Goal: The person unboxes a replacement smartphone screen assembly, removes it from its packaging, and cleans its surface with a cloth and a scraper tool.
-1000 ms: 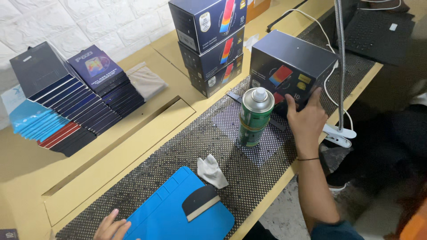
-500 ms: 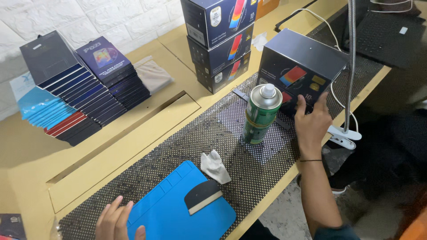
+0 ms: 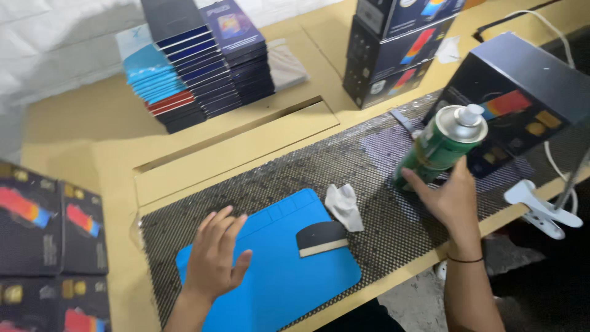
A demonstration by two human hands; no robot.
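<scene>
left hand (image 3: 215, 255): bare, no ring, no sleeve in view | right hand (image 3: 447, 200): bare, thin dark band on the wrist

Your left hand (image 3: 216, 255) lies flat on the blue mat (image 3: 289, 276); your right hand (image 3: 445, 198) touches the green spray can (image 3: 441, 147), beside a dark box (image 3: 522, 92).

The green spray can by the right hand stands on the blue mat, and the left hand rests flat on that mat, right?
Not quite. The head view shows the green spray can on the black perforated mat, apart from the blue mat. The right hand touches it; the left hand does lie on the blue mat.
</scene>
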